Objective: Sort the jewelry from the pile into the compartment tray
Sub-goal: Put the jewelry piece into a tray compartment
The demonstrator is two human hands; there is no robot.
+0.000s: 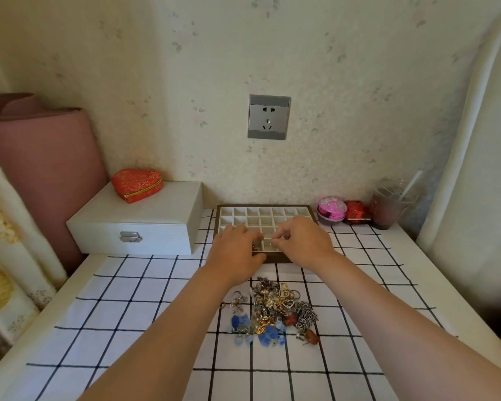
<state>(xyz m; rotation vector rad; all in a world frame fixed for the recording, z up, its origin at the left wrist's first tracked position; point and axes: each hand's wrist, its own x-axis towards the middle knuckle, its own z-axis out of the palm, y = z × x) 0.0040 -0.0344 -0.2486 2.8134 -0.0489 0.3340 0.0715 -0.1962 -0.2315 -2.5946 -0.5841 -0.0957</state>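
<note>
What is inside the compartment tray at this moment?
In the tray, the far compartments look empty. One near cell shows small dark pieces. The left hand and right hand cover the other near cells.

The near rows of the tray are hidden under the left hand and the right hand. The fingertips of both are turned away, so it cannot be told whether anything is pinched. A glint between them is too small to be named. Both forearms are cut off by the lower edge. The pieces in the pile are tangled and cannot be told apart singly. The cup at the far right of the bench is blurred, and its contents cannot be made out. The pink roll is cut off by the left edge.
</note>
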